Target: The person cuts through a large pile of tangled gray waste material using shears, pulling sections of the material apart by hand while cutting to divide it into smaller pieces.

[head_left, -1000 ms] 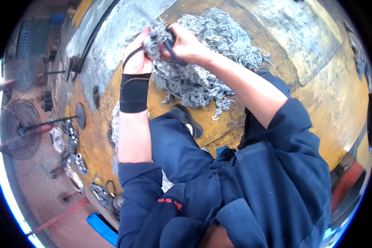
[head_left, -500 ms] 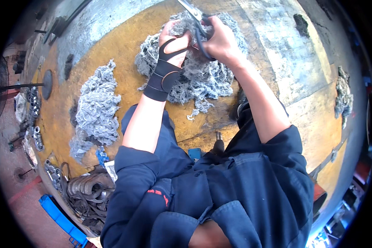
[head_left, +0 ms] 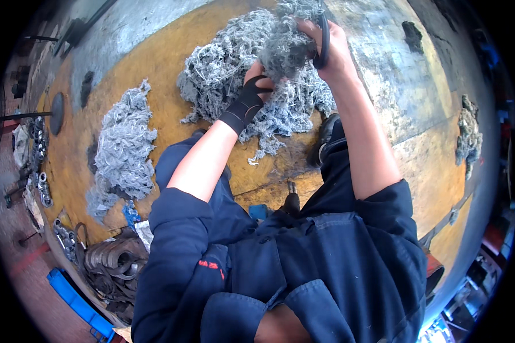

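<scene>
A large heap of grey cotton yarn waste (head_left: 223,66) lies on the yellowish worn surface in front of me. Above it, a darker clump of yarn waste (head_left: 289,46) is stretched between my hands. My left hand (head_left: 258,80), in a black wrist brace (head_left: 243,110), is closed on the clump's lower end, its fingers partly hidden by the fibres. The black-handled scissors (head_left: 324,43) are in my right hand (head_left: 336,57), whose fingers also touch the clump's upper part. The blades are hidden or out of view at the top edge.
A smaller pile of grey yarn waste (head_left: 126,146) lies to the left. At lower left are worn metal rings and dark parts (head_left: 117,260) and a blue rack (head_left: 77,300). A dirty fibre wad (head_left: 468,137) sits far right. A dark-handled tool (head_left: 292,201) lies between my legs.
My right hand has moved right with the scissors, which have turned so the blades no longer show. The left hand has dropped down and slightly right; the clump is now drawn out between both hands.
</scene>
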### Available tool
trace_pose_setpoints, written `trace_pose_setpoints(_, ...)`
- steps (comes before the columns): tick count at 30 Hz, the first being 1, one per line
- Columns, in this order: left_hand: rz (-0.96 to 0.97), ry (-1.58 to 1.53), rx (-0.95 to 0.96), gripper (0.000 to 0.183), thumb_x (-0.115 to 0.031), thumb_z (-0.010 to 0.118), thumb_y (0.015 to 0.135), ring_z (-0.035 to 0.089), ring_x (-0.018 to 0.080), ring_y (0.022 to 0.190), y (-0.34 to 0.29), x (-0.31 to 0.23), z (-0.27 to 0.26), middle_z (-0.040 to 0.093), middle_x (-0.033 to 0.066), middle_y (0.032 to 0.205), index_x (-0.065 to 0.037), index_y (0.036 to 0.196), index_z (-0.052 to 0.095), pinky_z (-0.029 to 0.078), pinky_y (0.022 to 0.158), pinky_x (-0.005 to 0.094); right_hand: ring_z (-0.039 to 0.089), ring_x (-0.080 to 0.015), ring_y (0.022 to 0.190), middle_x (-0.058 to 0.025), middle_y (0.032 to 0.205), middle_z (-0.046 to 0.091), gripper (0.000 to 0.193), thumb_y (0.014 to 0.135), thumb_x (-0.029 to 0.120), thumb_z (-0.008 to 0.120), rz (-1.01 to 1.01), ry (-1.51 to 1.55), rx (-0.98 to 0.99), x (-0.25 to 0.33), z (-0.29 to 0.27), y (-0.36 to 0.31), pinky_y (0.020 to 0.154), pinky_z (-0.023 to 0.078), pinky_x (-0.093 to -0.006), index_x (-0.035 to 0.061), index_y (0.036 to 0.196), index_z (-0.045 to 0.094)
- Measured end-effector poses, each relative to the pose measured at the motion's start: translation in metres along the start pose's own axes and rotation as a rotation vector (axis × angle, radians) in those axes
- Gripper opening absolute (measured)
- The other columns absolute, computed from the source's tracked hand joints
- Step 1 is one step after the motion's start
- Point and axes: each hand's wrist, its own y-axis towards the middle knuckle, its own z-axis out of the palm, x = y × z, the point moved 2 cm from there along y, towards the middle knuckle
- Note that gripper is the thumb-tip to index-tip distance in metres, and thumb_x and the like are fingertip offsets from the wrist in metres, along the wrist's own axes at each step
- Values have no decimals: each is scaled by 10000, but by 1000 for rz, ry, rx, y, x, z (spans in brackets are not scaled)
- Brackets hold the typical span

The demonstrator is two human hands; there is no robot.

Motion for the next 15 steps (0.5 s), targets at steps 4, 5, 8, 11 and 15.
trace_pose_setpoints(4, 12, 408, -77, 406, 16, 480, 751, 625, 182, 906, 3, -42, 3, 665, 97, 1011, 17, 1147, 572, 496, 793, 285, 617, -122, 636, -68, 728, 646, 379, 742, 254, 806, -48, -240, -63, 2, -22, 9, 545, 472, -244, -19, 927, 618)
trace_pose_setpoints(5, 196, 1018, -184, 347, -7, 511, 747, 633, 188, 853, -2, -64, 6, 680, 93, 972, 15, 1082, 601, 500, 768, 288, 630, -141, 653, -86, 742, 655, 408, 727, 274, 812, -137, -444, -154, 4, -27, 11, 571, 485, -260, -23, 928, 618)
trace_pose_setpoints(8, 171, 796, -220, 267, -6, 545, 747, 610, 159, 744, -4, -102, -11, 657, 52, 862, 9, 1002, 623, 494, 676, 267, 677, -216, 769, -168, 823, 680, 494, 706, 332, 804, -233, -849, -279, 20, -25, 14, 703, 526, -332, -51, 950, 609)
trace_pose_setpoints(11, 90, 568, -297, 224, 33, 567, 735, 563, 88, 659, -7, -131, 6, 613, 0, 778, -21, 944, 629, 451, 591, 238, 673, -208, 773, -166, 837, 673, 466, 734, 316, 775, -160, -814, -294, 12, -35, 23, 709, 532, -327, -56, 950, 595)
trace_pose_setpoints(15, 149, 498, -326, 243, -13, 574, 776, 615, 121, 732, -7, -142, 9, 655, 26, 873, -31, 1010, 638, 495, 657, 251, 649, -138, 721, -101, 866, 664, 427, 761, 340, 779, -99, -716, -120, 11, -9, 10, 679, 536, -295, 6, 975, 622)
